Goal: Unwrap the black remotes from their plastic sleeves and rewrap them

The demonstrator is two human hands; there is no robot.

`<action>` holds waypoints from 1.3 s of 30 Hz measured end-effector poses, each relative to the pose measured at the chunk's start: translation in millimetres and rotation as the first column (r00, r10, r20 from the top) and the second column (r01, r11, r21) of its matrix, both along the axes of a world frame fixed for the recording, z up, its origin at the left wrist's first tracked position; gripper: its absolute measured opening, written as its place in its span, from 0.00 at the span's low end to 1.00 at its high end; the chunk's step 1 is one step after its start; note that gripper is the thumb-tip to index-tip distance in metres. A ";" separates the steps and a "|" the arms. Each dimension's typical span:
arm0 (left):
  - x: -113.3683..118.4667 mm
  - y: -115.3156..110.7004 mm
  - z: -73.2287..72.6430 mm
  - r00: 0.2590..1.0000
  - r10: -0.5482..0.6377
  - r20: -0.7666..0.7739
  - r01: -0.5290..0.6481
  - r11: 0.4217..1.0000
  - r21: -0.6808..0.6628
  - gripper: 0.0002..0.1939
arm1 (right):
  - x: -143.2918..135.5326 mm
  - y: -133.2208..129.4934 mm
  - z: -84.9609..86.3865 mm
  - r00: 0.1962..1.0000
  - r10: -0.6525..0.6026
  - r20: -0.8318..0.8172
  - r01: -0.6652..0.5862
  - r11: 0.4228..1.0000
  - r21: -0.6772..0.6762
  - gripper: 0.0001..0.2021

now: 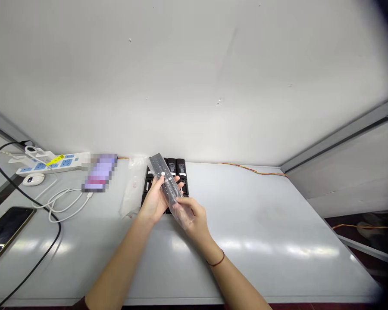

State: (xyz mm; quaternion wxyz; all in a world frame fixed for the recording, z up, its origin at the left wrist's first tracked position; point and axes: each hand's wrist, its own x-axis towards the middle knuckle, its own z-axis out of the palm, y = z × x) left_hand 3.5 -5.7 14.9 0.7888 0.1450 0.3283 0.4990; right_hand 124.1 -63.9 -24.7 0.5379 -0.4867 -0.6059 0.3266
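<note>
A dark remote control in a clear plastic sleeve (164,174) is held at a slant above the table. My left hand (155,200) is wrapped around its middle, thumb on the button side. Lower down, my right hand (194,214) pinches the loose end of the sleeve. Beneath and behind the hands, several black remotes (176,165) lie side by side on the table, partly hidden. Just left of them lies an empty-looking clear plastic sleeve (134,185).
On the grey table (261,224), a power strip (74,161), a lit phone (101,173), a white earphone case (34,179), coiled white cable, a black cable and a dark phone (8,230) lie at the left. Thin coloured wires (254,171) run along the back wall.
</note>
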 end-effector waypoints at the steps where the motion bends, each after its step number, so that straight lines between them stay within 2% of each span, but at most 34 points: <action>1: -1.2 0.7 -0.3 1.000 0.006 0.004 -0.006 1.000 0.008 0.15 | 0.3 0.1 -0.7 1.000 0.000 -0.016 0.000 1.000 -0.011 0.08; 7: -13.3 8.7 -0.4 0.995 0.104 -0.009 -0.103 0.994 0.039 0.09 | 14.9 6.2 4.2 0.985 0.044 -0.169 -0.064 0.991 -0.118 0.12; 9: -18.3 10.5 0.6 0.992 0.115 -0.048 -0.112 0.992 0.056 0.08 | 26.3 9.7 10.1 0.972 0.156 -0.175 -0.178 0.976 -0.122 0.12; 12: -24.2 10.5 3.7 0.988 0.082 -0.134 -0.071 0.994 0.089 0.11 | 42.7 13.5 20.7 0.891 0.421 -0.168 -0.448 0.876 -0.178 0.15; 14: -25.1 8.7 5.7 0.983 0.034 -0.181 -0.014 0.994 0.112 0.13 | 47.2 13.7 26.6 0.863 0.486 -0.137 -0.504 0.839 -0.205 0.17; 19: -18.1 2.6 7.5 0.980 -0.065 -0.189 0.095 0.983 0.155 0.17 | 33.2 8.8 30.1 0.869 0.495 -0.003 -0.472 0.828 -0.302 0.11; 23: -18.9 3.3 7.6 0.974 -0.040 -0.225 0.077 0.984 0.159 0.19 | 27.1 7.7 27.1 0.900 0.434 0.023 -0.405 0.857 -0.318 0.09; 26: -24.1 5.4 8.3 0.948 -0.040 -0.316 0.096 0.982 0.164 0.20 | 31.6 8.6 28.0 0.897 0.441 0.018 -0.419 0.864 -0.279 0.10; 29: -25.9 5.2 9.8 0.923 -0.046 -0.382 0.127 0.974 0.189 0.21 | 34.8 7.9 31.3 0.847 0.528 0.061 -0.500 0.831 -0.243 0.12; 34: -20.5 1.3 13.0 0.913 -0.057 -0.403 0.149 0.968 0.200 0.23 | 29.7 3.8 33.4 0.778 0.624 0.078 -0.572 0.753 -0.326 0.14; 39: -20.4 1.4 13.0 0.918 -0.066 -0.390 0.153 0.969 0.196 0.23 | 26.5 2.3 31.5 0.798 0.593 0.106 -0.517 0.765 -0.384 0.15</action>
